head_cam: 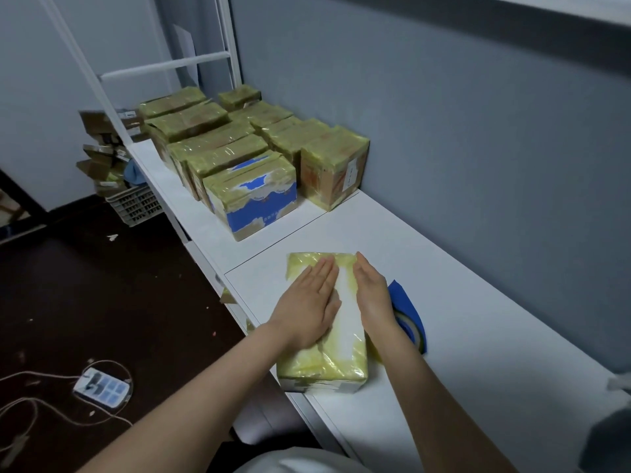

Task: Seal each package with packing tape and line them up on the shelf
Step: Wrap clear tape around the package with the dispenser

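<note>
On the desk, two hands press down on a box
The left hand lies flat on top of the box, fingers straight and close together, holding nothing. The right hand rests along the right side of the top, fingers straight too, gripping nothing. The box is shiny and yellow all over and sits near the front edge of the desk. A blue tape roll lies just beside the box, partly hidden behind the right hand. Farther back, many taped boxes stand in two rows by the grey wall, touching each other. Down on the dark floor are a power strip and a crate
</note>
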